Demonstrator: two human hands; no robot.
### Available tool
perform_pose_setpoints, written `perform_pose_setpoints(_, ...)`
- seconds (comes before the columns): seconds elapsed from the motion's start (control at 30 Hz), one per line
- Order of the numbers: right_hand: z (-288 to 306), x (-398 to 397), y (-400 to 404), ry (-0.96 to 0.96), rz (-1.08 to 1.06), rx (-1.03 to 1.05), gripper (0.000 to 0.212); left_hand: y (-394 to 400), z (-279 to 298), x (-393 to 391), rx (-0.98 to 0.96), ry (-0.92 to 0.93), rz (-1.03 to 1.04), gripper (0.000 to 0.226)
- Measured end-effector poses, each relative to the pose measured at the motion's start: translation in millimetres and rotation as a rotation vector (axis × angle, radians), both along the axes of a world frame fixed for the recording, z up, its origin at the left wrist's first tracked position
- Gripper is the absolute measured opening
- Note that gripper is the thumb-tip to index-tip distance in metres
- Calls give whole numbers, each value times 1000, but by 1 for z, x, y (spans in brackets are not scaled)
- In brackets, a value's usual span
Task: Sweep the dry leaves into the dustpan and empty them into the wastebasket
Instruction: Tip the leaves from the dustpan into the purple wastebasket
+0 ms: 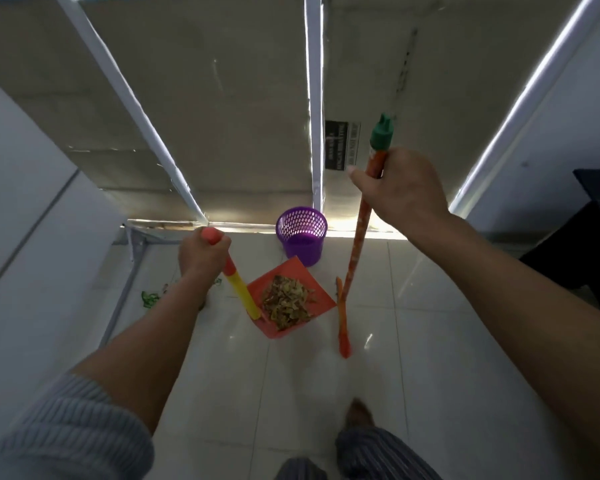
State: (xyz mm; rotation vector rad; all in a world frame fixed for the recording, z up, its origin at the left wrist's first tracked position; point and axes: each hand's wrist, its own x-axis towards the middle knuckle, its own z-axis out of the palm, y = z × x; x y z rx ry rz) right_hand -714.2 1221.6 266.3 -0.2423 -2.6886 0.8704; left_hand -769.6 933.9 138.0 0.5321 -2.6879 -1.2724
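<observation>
1. The fingers [219, 245] of the left hand [201, 258] are curling round the top of the dustpan handle [238, 287], gripping it just below its pink end
2. The right hand [395, 188] is wrapping round the broom handle [355, 251] just under its green cap [381, 131]; its fingers are lying behind the stick, so only the closed grip is showing
3. The dustpan [321, 296] is resting on the white tiled floor [430, 341] with a heap of dry leaves [286, 301] lying inside it
4. The broom head [343, 323] is standing on the floor just beside the pan's right edge
5. The purple wastebasket [302, 235] is standing just behind the pan, near the foot of the window frame [314, 133]; whether anything is lying in it is not showing
6. Judging by this, the sweeping is looking nearly finished: most leaves are sitting in the pan
7. A few green scraps [149, 298] are lying on the floor to the left, so a little sweeping may be remaining
8. The emptying into the wastebasket is not yet done
</observation>
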Motion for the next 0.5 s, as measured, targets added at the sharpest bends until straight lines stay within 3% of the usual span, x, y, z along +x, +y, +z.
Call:
perform_pose_setpoints(0.33, 26, -128, 35, 43, 36, 12, 50, 25, 58, -132, 78, 113, 34, 5)
perform_pose_setpoints(0.5, 29, -198, 39, 24, 35, -7, 53, 39, 60, -204, 43, 142, -35, 8)
